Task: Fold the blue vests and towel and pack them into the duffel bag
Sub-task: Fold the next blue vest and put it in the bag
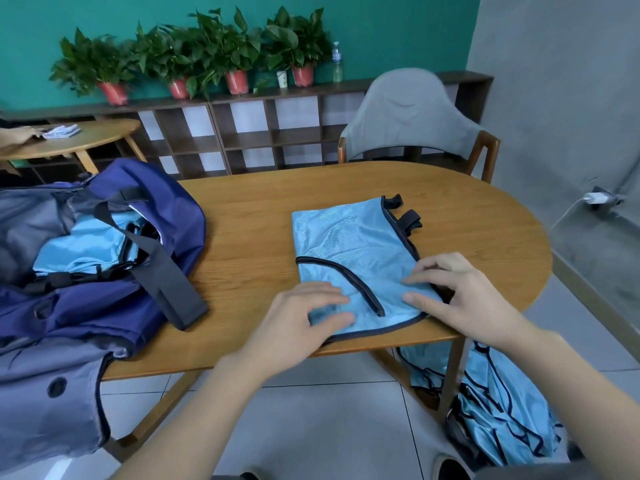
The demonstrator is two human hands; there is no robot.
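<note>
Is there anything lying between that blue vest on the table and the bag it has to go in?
Nothing visible: bare table separates the vest from the duffel bag. Only the bag's black strap drapes across its opening.

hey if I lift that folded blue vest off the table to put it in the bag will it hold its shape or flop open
The vest will probably flop: its thin, shiny mesh lies limp and wrinkled under both the left hand and right hand. It looks light and likely slippery, so the fold may slide apart. Supporting it from beneath on the way to the duffel bag seems safest.
</note>
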